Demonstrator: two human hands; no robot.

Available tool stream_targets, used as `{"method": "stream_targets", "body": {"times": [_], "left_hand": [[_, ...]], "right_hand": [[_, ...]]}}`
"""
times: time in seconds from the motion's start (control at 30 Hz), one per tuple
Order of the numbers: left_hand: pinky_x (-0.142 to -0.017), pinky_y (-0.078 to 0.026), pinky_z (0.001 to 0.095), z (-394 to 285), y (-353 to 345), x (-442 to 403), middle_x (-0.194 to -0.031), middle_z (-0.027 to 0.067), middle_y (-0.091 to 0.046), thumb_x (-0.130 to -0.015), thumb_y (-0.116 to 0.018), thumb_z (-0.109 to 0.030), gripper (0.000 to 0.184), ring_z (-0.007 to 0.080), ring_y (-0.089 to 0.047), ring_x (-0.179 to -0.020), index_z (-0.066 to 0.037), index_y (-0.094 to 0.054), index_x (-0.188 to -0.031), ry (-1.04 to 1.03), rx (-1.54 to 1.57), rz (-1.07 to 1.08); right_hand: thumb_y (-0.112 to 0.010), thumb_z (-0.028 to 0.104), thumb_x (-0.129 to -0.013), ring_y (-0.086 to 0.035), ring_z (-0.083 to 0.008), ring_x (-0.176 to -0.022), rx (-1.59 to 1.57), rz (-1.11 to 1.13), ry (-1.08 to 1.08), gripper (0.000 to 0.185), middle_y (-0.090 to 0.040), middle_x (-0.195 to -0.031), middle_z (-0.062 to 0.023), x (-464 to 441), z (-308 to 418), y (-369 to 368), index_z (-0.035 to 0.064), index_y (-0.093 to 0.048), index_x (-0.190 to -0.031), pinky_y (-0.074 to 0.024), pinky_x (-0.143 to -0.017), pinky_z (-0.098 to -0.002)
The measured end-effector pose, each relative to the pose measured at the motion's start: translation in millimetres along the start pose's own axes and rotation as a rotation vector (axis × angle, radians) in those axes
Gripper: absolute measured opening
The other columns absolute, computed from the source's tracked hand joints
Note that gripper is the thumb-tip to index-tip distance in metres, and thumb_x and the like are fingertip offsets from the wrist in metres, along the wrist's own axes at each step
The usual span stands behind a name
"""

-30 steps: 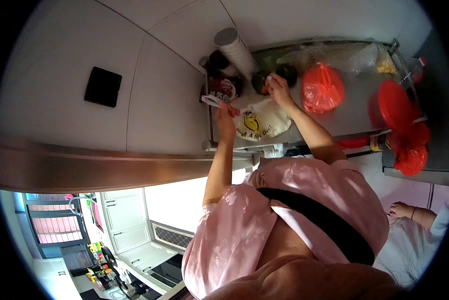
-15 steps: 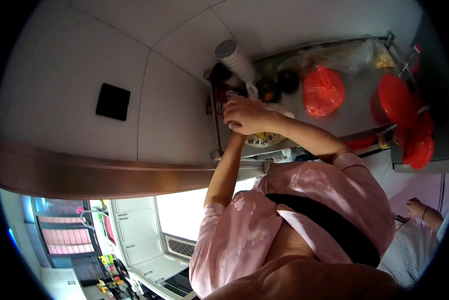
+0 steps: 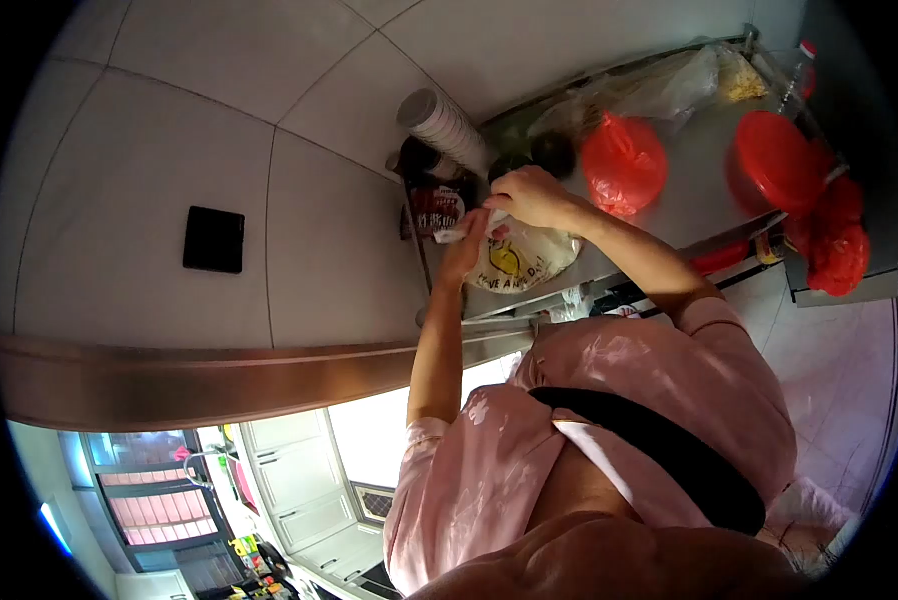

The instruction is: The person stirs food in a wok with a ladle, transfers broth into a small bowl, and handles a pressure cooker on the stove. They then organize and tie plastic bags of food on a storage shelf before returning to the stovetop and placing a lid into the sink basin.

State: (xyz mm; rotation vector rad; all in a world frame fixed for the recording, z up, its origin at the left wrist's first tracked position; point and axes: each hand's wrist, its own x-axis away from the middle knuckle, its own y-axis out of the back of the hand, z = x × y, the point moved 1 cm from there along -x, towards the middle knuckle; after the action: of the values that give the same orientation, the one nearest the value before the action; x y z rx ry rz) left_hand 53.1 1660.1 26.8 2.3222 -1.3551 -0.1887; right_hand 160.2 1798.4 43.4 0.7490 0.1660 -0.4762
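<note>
A white plastic bag with a yellow print and lettering (image 3: 521, 262) sits on the metal shelf (image 3: 684, 195). My left hand (image 3: 461, 250) is closed on the bag's gathered top at its left side, and a white bit of plastic sticks out beside it. Just right of it, my right hand (image 3: 531, 197) pinches the same gathered top, fingers bent. Behind my hands lie dark round items (image 3: 553, 153), partly hidden. A dark red printed package (image 3: 435, 210) is left of the bag.
Stacked cups (image 3: 443, 128) lean at the back left. A red plastic bag (image 3: 624, 163), a red bowl (image 3: 777, 160) and clear bags (image 3: 659, 88) are on the shelf. Another red bag (image 3: 837, 238) hangs at the right edge. A bottle (image 3: 801, 75) stands behind.
My hands were apart, then crossed over each other, and now meet side by side at the bag's top. The view has shifted, and the other person's hand at the lower right is gone.
</note>
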Motion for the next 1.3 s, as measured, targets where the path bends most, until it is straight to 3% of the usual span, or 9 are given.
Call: {"method": "stream_targets", "body": {"times": [0.37, 0.5, 0.57, 0.67, 0.77, 0.9, 1.13, 1.23, 1.3], "left_hand": [[-0.086, -0.041, 0.0266, 55.2, -5.6, -4.4, -0.098, 0.0055, -0.06, -0.086, -0.061, -0.013, 0.028, 0.0144, -0.055, -0.092, -0.003, -0.057, -0.112, 0.039, 0.81, 0.091], [-0.077, -0.043, 0.0254, 43.0, -7.8, -2.4, -0.093, 0.0028, -0.058, -0.083, -0.063, -0.009, 0.024, 0.0126, -0.053, -0.085, -0.003, -0.057, -0.105, 0.072, 0.417, -0.024], [-0.075, -0.043, 0.0251, 45.2, -4.2, -8.2, -0.092, 0.0021, -0.058, -0.082, -0.063, -0.008, 0.023, 0.0117, -0.052, -0.083, -0.003, -0.057, -0.103, 0.046, 0.367, -0.022], [-0.064, -0.041, 0.0246, 37.4, -4.8, -4.2, -0.083, -0.0017, -0.054, -0.081, -0.06, -0.005, 0.013, 0.0084, -0.05, -0.073, -0.005, -0.056, -0.094, -0.09, 0.328, 0.066], [-0.067, -0.042, 0.0248, 29.3, -7.1, -4.7, -0.083, -0.0005, -0.056, -0.08, -0.06, -0.004, 0.014, 0.0099, -0.052, -0.074, -0.006, -0.056, -0.093, -0.149, 0.282, 0.059], [-0.07, -0.044, 0.0269, 34.6, -9.5, -4.6, -0.086, 0.0033, -0.059, -0.079, -0.059, -0.001, 0.016, 0.0141, -0.056, -0.076, -0.007, -0.056, -0.093, -0.353, 0.049, -0.108], [-0.069, -0.048, 0.0402, 46.1, -28.3, -18.9, -0.093, 0.015, -0.058, -0.078, -0.057, -0.005, 0.022, 0.0358, -0.056, -0.088, -0.006, -0.054, -0.101, -0.437, -0.557, -0.528], [-0.065, -0.048, 0.0393, 42.6, -23.0, -10.9, -0.094, 0.0142, -0.057, -0.079, -0.057, -0.006, 0.019, 0.0329, -0.058, -0.086, -0.008, -0.055, -0.097, -0.387, -0.839, -0.53], [-0.061, -0.049, 0.0386, 42.2, -22.8, -9.4, -0.09, 0.0119, -0.057, -0.08, -0.059, -0.012, 0.014, 0.0309, -0.06, -0.079, -0.01, -0.055, -0.093, -0.423, -0.886, -0.567]], "right_hand": [[-0.065, 0.023, -0.079, -0.062, -0.0292, -0.076, -0.334, -0.109, -0.282, 0.024, -0.062, -0.083, -0.0154, 63.7, -67.6, -68.8, -0.0004, -0.06, -0.083, -0.046, -0.065, -0.0381], [-0.064, 0.019, -0.079, -0.061, -0.0328, -0.08, -0.255, -0.057, -0.271, 0.021, -0.061, -0.086, -0.0166, 50.1, -42.4, -43.2, 0.0003, -0.059, -0.087, -0.0462, -0.067, -0.0406], [-0.06, 0.015, -0.081, -0.06, -0.0327, -0.084, 0.059, -0.124, -0.077, 0.016, -0.061, -0.089, -0.0167, 40.4, -25.6, -24.0, 0.0005, -0.059, -0.089, -0.0463, -0.07, -0.0412], [-0.057, 0.012, -0.082, -0.059, -0.0343, -0.087, -0.145, -0.211, 0.282, 0.015, -0.062, -0.091, -0.0173, 10.1, -27.5, -33.8, 0.0007, -0.059, -0.092, -0.0462, -0.073, -0.0417], [-0.047, 0.018, -0.092, -0.06, -0.034, -0.084, -0.427, 0.096, 0.05, 0.021, -0.064, -0.088, -0.014, 0.5, -22.9, -50.8, 0.0038, -0.059, -0.101, -0.0461, -0.075, -0.0399], [-0.046, 0.029, -0.092, -0.06, -0.0371, -0.084, -0.185, 0.008, -0.023, 0.028, -0.062, -0.085, -0.0205, -2.3, -42.1, -72.3, 0.0039, -0.058, -0.094, -0.0453, -0.07, -0.0429], [-0.055, 0.016, -0.085, -0.062, -0.0354, -0.084, -0.207, 0.021, -0.036, 0.016, -0.063, -0.088, -0.0197, -14.0, -55.8, -73.8, 0.0039, -0.062, -0.093, -0.0474, -0.071, -0.0394], [-0.06, 0.013, -0.081, -0.064, -0.0282, -0.086, -0.297, 0.067, -0.036, 0.023, -0.066, -0.093, -0.0165, -25.9, -73.1, -67.5, 0.0058, -0.064, -0.103, -0.0483, -0.074, -0.0338], [-0.062, 0.012, -0.079, -0.064, -0.0222, -0.087, -0.26, 0.421, 0.117, 0.029, -0.067, -0.096, -0.0134, -39.6, -82.9, -63.2, 0.0058, -0.063, -0.108, -0.0485, -0.074, -0.0321]]}}
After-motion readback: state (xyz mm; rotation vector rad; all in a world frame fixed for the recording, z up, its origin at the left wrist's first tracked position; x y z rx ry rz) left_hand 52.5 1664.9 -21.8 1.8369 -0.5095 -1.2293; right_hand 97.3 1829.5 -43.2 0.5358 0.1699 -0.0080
